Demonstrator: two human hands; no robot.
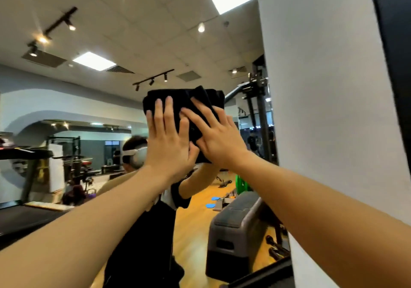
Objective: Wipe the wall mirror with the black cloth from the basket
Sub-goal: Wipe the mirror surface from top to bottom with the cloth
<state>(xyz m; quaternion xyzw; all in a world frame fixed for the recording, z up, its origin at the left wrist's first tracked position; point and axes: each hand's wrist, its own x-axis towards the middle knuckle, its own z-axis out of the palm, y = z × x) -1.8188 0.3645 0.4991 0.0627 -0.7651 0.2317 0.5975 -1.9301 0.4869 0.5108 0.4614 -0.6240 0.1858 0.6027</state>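
Observation:
The wall mirror fills the left and middle of the head view and reflects a gym. A folded black cloth lies flat against the glass at about head height. My left hand presses on the cloth's left part with straight fingers pointing up. My right hand presses on its right part, fingers spread and angled up to the left. Both arms are stretched forward. The basket is not in view.
A white pillar borders the mirror on the right, with a dark panel at the far right edge. The glass reflects a person wearing a headset, a treadmill, a grey step bench and a wooden floor.

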